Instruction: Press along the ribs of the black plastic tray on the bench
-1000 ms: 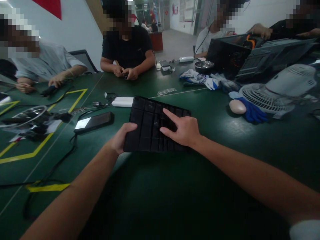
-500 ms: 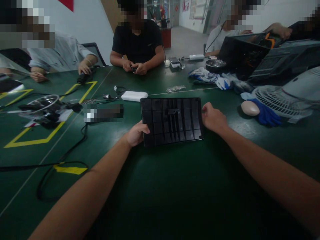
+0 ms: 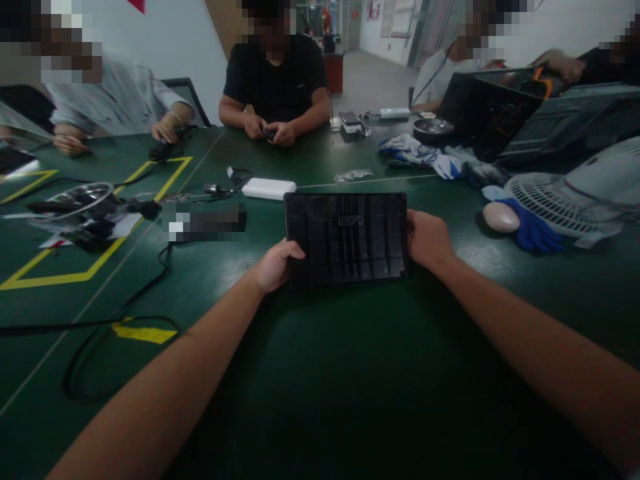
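Observation:
A black rectangular plastic panel (image 3: 345, 250) with raised ribs and a small slotted piece near its upper middle is held up over the green table, its ribbed face towards me. My left hand (image 3: 278, 265) grips the left edge, thumb on the face and the other fingers out of sight behind. At the opposite edge my right hand (image 3: 431, 237) is closed against the panel, and its fingertips are partly hidden by that edge. Just beyond the panel lies a white power bank (image 3: 269, 189).
Left are a metal bowl with black parts (image 3: 83, 207), cables and yellow tape (image 3: 145, 332) on the table (image 3: 325, 387). To the right stand a white fan (image 3: 545, 200), a blue glove (image 3: 537, 230) and a black case (image 3: 485, 113). Several people sit around the table.
My right hand has turned slightly and its fingers have slipped further behind the panel's right edge. The panel has shifted a little to the right in view; my left hand keeps its grip.

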A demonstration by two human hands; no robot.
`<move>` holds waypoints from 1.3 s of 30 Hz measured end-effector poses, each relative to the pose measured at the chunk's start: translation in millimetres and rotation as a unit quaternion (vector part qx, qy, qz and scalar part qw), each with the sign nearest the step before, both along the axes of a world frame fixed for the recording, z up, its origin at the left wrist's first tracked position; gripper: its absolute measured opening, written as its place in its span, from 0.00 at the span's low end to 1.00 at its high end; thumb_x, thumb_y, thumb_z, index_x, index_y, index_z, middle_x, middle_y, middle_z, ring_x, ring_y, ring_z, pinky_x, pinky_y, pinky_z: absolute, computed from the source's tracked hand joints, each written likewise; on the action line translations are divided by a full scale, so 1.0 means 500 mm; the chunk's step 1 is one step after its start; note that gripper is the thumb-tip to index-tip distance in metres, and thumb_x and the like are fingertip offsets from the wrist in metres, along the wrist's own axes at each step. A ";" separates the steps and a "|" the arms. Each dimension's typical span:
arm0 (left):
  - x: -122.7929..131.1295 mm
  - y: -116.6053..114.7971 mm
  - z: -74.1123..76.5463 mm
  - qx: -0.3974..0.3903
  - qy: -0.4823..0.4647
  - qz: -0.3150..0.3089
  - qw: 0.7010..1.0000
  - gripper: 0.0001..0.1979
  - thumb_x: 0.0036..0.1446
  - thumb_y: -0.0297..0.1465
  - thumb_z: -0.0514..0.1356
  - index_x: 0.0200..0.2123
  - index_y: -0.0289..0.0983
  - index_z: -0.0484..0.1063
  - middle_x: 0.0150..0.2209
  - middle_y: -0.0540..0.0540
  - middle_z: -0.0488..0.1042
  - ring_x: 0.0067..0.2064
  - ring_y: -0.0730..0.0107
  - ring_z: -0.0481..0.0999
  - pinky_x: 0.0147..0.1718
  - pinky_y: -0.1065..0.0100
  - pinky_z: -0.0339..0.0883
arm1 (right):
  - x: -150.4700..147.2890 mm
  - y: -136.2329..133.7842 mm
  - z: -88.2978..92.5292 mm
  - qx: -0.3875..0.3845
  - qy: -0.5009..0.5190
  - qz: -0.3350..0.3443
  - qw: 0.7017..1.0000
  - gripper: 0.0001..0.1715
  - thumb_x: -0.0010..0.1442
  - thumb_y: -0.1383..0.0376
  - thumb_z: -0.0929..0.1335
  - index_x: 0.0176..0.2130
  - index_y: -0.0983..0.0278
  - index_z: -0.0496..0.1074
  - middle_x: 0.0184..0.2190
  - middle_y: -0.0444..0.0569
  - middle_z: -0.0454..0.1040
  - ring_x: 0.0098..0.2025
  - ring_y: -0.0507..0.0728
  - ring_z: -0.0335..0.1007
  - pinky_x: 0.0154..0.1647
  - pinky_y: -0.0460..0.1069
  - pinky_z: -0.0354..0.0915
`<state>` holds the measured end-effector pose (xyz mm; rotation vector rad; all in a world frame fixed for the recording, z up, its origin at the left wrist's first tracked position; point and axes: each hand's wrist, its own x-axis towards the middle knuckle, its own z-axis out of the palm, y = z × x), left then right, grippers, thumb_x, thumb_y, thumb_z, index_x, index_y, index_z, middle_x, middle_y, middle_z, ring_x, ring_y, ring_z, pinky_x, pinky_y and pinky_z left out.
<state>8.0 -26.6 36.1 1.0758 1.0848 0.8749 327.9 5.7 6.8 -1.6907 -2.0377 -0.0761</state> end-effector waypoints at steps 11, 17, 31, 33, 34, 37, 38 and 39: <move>0.002 0.002 -0.008 -0.024 -0.025 0.018 0.999 0.30 0.34 0.27 0.62 0.47 0.37 0.74 0.40 0.46 0.81 0.42 0.54 0.80 0.41 0.56 0.75 | -0.004 -0.004 0.000 0.002 0.049 0.025 0.998 0.11 0.60 0.63 0.62 0.30 0.62 0.71 0.29 0.52 0.72 0.29 0.57 0.66 0.30 0.51 0.56; -0.001 0.002 -0.005 -0.019 -0.008 0.013 1.000 0.29 0.35 0.26 0.65 0.47 0.38 0.75 0.38 0.47 0.81 0.43 0.54 0.80 0.46 0.53 0.74 | -0.005 -0.005 0.002 -0.008 0.060 0.023 0.998 0.12 0.62 0.63 0.62 0.30 0.62 0.72 0.30 0.52 0.72 0.29 0.57 0.66 0.27 0.51 0.55; 0.002 0.009 -0.009 0.015 -0.050 0.008 0.999 0.22 0.39 0.26 0.67 0.43 0.37 0.78 0.41 0.43 0.82 0.46 0.51 0.81 0.50 0.51 0.74 | -0.005 -0.008 0.007 0.047 0.083 -0.009 0.995 0.14 0.60 0.66 0.64 0.41 0.60 0.78 0.37 0.51 0.76 0.36 0.58 0.69 0.34 0.51 0.58; 0.001 0.010 -0.011 0.016 -0.045 0.008 0.999 0.23 0.39 0.26 0.67 0.43 0.37 0.78 0.42 0.43 0.82 0.46 0.51 0.81 0.50 0.51 0.75 | -0.003 -0.006 0.005 0.049 0.084 -0.005 0.995 0.14 0.60 0.66 0.64 0.41 0.60 0.78 0.37 0.51 0.76 0.36 0.58 0.69 0.34 0.51 0.59; 0.000 0.010 -0.012 0.016 -0.043 0.008 0.999 0.23 0.39 0.26 0.67 0.44 0.37 0.78 0.42 0.43 0.82 0.46 0.51 0.81 0.49 0.51 0.75 | -0.002 -0.005 0.004 0.050 0.087 -0.004 0.995 0.14 0.60 0.66 0.64 0.41 0.60 0.79 0.37 0.51 0.76 0.36 0.58 0.70 0.34 0.51 0.59; -0.002 0.011 -0.014 0.017 -0.039 0.007 0.999 0.22 0.40 0.27 0.67 0.44 0.37 0.78 0.42 0.43 0.82 0.46 0.51 0.81 0.50 0.51 0.75 | 0.000 -0.003 0.002 0.056 0.097 -0.004 0.994 0.16 0.60 0.65 0.64 0.43 0.60 0.79 0.37 0.50 0.76 0.35 0.58 0.70 0.35 0.51 0.61; -0.002 0.011 -0.014 0.018 -0.039 0.006 0.999 0.22 0.40 0.27 0.68 0.43 0.37 0.78 0.42 0.43 0.82 0.46 0.51 0.81 0.50 0.51 0.75 | 0.000 -0.002 0.002 0.058 0.102 -0.003 0.993 0.16 0.61 0.65 0.64 0.43 0.60 0.79 0.37 0.51 0.76 0.35 0.58 0.70 0.35 0.51 0.61; -0.002 0.010 -0.014 0.019 -0.040 0.005 0.999 0.22 0.40 0.28 0.68 0.43 0.37 0.78 0.43 0.43 0.82 0.47 0.51 0.81 0.51 0.51 0.74 | -0.001 -0.002 0.002 0.061 0.107 -0.002 0.992 0.16 0.61 0.64 0.64 0.43 0.60 0.79 0.37 0.51 0.76 0.35 0.58 0.71 0.35 0.52 0.62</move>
